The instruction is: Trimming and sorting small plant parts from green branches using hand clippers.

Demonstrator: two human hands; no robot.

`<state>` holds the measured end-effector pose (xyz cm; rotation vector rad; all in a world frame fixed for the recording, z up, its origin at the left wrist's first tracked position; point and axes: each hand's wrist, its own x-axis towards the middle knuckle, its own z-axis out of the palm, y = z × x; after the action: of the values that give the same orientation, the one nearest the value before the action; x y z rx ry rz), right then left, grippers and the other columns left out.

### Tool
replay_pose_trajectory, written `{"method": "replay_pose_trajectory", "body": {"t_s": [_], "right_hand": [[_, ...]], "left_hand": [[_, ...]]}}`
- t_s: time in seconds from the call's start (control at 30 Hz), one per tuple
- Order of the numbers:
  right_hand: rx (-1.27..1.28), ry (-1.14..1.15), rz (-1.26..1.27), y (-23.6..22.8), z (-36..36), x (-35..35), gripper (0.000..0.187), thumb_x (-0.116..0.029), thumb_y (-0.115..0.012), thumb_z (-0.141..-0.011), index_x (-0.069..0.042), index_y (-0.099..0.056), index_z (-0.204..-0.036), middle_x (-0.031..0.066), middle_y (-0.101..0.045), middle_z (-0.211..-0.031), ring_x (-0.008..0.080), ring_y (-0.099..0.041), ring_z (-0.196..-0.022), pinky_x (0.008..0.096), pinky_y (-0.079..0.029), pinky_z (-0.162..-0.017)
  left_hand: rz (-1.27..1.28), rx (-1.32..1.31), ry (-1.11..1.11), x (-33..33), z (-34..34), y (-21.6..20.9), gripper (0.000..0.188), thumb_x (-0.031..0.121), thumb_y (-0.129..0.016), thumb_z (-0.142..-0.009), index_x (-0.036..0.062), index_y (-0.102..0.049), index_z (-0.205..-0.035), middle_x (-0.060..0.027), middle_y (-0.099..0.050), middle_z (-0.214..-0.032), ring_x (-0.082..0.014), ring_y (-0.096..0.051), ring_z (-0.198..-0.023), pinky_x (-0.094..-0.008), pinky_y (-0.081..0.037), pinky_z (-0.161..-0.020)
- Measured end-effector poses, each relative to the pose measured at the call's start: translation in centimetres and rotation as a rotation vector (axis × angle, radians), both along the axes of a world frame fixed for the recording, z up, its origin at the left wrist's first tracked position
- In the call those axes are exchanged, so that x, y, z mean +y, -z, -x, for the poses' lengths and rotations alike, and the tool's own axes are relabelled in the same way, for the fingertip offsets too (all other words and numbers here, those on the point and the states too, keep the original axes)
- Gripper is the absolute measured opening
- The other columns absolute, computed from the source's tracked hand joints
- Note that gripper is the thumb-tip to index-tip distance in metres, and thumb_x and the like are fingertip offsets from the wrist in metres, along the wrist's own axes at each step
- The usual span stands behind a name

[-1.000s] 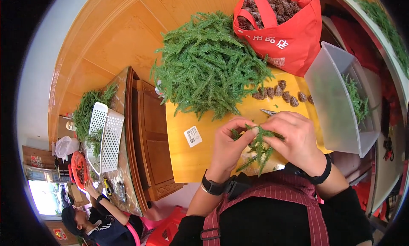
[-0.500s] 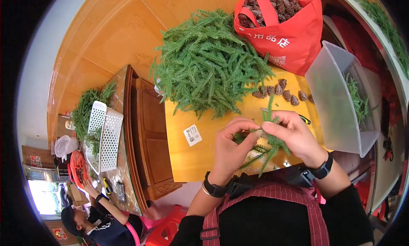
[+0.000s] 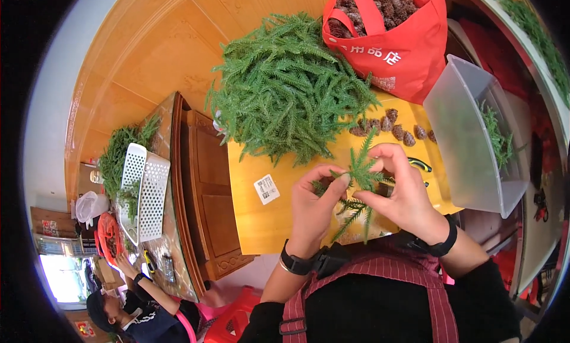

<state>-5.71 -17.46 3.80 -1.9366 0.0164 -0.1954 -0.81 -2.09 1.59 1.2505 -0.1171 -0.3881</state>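
An artificial green pine sprig (image 3: pixel 363 171) with several needled branches is held over the yellow tabletop (image 3: pixel 255 224). My left hand (image 3: pixel 314 203) is closed, thumb and forefinger pinching it near its middle. My right hand (image 3: pixel 412 194) is around the sprig's right side, thumb and forefinger apart, with branches between them; the thumb tip is at the needles. Just inside that hand shows a small brown piece (image 3: pixel 385 190), partly hidden, and I cannot tell whether it is held. Beyond the right fingers lies a tool with black and yellow handles (image 3: pixel 420 164).
A large heap of green sprigs (image 3: pixel 291 87) covers the far middle. Several loose pine cones (image 3: pixel 399 132) lie before a red bag (image 3: pixel 409 64) of cones. A clear plastic bin (image 3: pixel 469 147) stands right. At left, another person (image 3: pixel 136 307) reaches beside a white perforated basket (image 3: pixel 153 194).
The sprig has turned and shifted slightly left, its branches now fanned upward. My right thumb and forefinger have spread from their pinch. More of the black and yellow handles shows.
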Motion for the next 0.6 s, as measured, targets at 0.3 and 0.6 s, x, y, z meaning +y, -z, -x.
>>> {"method": "replay_pose_trajectory", "body": {"t_s": [0.3, 0.6], "right_hand": [[-0.31, 0.102, 0.18, 1.0, -0.2, 0.5, 0.049, -0.007, -0.076, -0.063, -0.002, -0.045, -0.101, 0.0104, -0.055, -0.09, 0.0207, -0.059, -0.083, 0.0301, -0.049, -0.071], [-0.177, 0.094, 0.097, 0.5, -0.2, 0.6, 0.029, 0.002, -0.061, -0.07, 0.0, -0.05, -0.097, 0.0114, -0.061, -0.084, 0.0216, -0.062, -0.077, 0.0286, -0.049, -0.068]], "left_hand": [[0.102, 0.079, -0.045, -0.3, 0.1, 0.0, 0.01, 0.001, -0.06, -0.079, -0.0001, -0.058, -0.09, -0.0004, -0.055, -0.072, -0.0066, -0.052, -0.062, -0.0186, -0.041, -0.058], [0.075, 0.029, -0.047, -0.5, 0.1, 0.2, 0.01, 0.001, -0.061, -0.079, 0.0001, -0.059, -0.089, -0.0001, -0.056, -0.071, -0.0062, -0.052, -0.06, -0.0178, -0.041, -0.056]]}}
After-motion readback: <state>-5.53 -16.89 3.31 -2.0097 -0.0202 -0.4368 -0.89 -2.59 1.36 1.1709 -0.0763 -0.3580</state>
